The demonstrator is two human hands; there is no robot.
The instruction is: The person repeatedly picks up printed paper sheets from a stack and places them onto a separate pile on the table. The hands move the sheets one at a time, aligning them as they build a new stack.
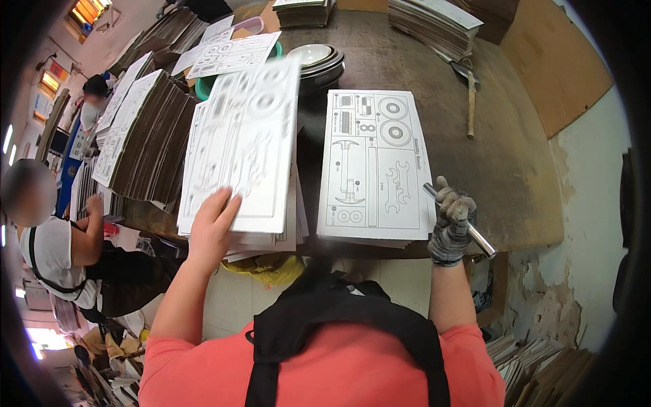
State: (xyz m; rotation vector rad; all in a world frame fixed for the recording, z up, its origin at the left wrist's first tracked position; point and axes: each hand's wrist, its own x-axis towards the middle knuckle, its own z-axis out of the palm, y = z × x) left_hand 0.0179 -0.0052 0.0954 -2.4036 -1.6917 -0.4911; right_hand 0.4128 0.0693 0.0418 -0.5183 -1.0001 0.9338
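Left hand [211,224], bare, fingers spread flat under lifted printed sheet [244,146], blurred, above left stack [271,234] at 9 o'clock of right stack [376,166]. Right hand [453,224], gloved, fingers wrapped around metal rod [461,220]. Risk: loosely supported sheet could slide off or bend; rod tip could scuff right stack's edge.

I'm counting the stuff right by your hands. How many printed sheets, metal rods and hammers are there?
Printed sheets, top ones in front: 2, one under the left hand at, one at
Metal rods: 1, in the gloved right hand
Hammers: 1
Total: 4
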